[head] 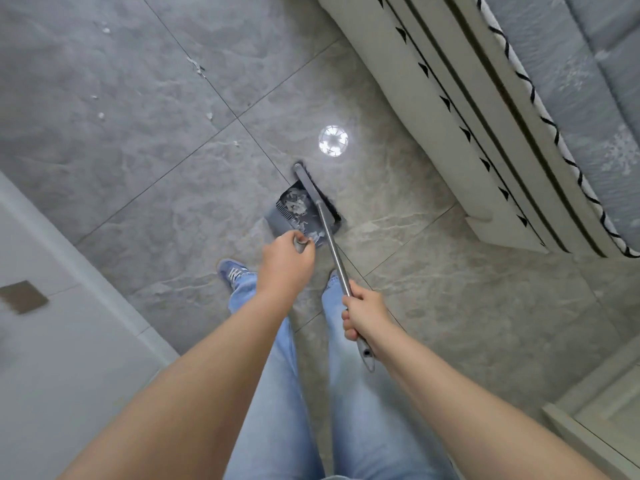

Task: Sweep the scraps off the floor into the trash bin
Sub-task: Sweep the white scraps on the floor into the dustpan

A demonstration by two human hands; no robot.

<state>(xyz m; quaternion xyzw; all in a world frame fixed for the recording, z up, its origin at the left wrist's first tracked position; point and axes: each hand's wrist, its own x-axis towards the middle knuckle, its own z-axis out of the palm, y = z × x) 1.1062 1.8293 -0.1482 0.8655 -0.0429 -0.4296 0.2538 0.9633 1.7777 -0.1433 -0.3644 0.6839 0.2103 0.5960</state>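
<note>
A grey dustpan (pixel 277 213) stands on the grey tile floor in front of my feet, with white paper scraps (pixel 295 201) piled inside it. My left hand (pixel 286 261) grips the top of the dustpan's handle. My right hand (pixel 364 315) grips the metal handle of the broom (pixel 331 244), whose dark head rests at the dustpan's mouth. Several small white scraps (pixel 101 115) lie scattered on the floor at the far left. No trash bin is in view.
A bed frame (pixel 460 133) with a grey mattress runs along the right side. A white cabinet or door (pixel 52 341) stands at the left, and a pale furniture corner (pixel 595 410) at the lower right. A ceiling light reflects on the floor (pixel 333 140).
</note>
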